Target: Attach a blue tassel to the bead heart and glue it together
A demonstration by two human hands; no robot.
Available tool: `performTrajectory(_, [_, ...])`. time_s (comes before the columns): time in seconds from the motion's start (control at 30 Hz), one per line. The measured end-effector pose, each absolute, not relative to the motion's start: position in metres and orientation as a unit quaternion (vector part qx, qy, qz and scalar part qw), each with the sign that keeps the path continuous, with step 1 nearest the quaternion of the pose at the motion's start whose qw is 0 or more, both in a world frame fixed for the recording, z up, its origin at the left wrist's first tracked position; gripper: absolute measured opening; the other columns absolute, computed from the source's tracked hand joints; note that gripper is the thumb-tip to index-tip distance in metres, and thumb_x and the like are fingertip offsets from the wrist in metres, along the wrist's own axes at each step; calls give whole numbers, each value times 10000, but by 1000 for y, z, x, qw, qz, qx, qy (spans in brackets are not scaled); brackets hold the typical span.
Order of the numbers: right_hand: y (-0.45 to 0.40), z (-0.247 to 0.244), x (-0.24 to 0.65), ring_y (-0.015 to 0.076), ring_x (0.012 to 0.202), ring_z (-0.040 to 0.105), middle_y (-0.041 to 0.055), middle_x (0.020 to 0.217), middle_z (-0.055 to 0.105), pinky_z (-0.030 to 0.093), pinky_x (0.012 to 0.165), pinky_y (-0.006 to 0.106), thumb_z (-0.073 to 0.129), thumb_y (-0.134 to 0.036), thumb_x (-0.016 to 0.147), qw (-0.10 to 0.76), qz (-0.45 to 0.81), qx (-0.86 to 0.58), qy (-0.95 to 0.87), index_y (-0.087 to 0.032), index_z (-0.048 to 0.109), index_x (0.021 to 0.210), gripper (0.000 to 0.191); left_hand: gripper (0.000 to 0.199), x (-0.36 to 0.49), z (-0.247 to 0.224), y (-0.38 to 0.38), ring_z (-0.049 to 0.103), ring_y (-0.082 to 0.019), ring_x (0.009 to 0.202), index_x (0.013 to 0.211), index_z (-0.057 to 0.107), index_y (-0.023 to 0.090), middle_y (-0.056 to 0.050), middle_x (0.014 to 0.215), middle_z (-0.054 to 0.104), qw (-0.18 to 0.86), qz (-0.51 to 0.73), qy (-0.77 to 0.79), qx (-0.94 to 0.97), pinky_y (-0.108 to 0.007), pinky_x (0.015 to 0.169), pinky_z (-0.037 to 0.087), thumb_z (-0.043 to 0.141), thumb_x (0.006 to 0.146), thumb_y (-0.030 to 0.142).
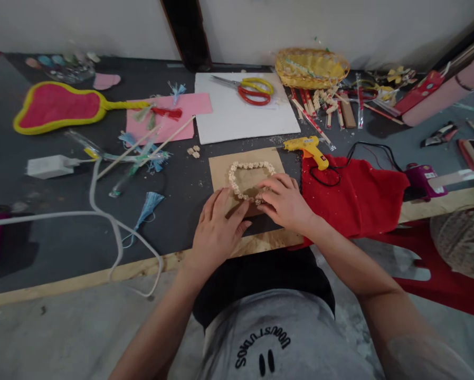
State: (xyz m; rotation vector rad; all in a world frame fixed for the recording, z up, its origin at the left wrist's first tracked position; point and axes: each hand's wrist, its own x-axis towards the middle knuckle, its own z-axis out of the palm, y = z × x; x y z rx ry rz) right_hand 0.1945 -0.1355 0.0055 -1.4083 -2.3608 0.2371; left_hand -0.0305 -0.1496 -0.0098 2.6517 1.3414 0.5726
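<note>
A loop of small cream flower-shaped pieces [236, 184] lies on a brown cardboard sheet [218, 168] at the table's front edge. My right hand [286, 205] is at the loop's lower right, thumb and fingers closed around that part and partly hiding it. My left hand [220, 224] rests at the cardboard's lower left corner, fingers stretched out, its fingertips close to the loop's lower left side. Behind my right hand lies a yellow glue gun [306, 148], its nozzle pointing left over the cardboard's far corner. A few loose cream pieces [193, 152] sit left of the cardboard.
Red-and-yellow-handled scissors [256, 91] lie on a white board [221, 121]. A yellow basket [312, 68] stands behind wrapped chopsticks. Red cloth [351, 195] covers the right front. To the left are a pink-and-yellow paddle shape [65, 107], a blue tassel [149, 207] and a white cable [96, 203].
</note>
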Motion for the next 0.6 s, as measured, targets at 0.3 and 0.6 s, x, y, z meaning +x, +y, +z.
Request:
performTrajectory(0.3, [-136, 6, 193, 319, 1255, 467, 76, 1267, 675, 393, 1002, 503, 657, -280, 930, 186, 79, -505, -839, -235, 720, 1008, 110, 385, -30, -10, -151, 386, -416, 1424, 1346, 619, 241, -191, 1545, 377, 59, 184, 449, 872, -619, 1094, 456, 565, 977, 338])
performTrajectory(0.6, [-135, 5, 194, 324, 1257, 469, 79, 1269, 679, 382, 1018, 516, 689, -273, 905, 182, 96, -509, -836, -241, 721, 1017, 121, 413, -32, -12, -151, 373, -406, 1438, 1386, 580, 279, -170, 1563, 373, 68, 196, 448, 870, -614, 1113, 432, 566, 977, 334])
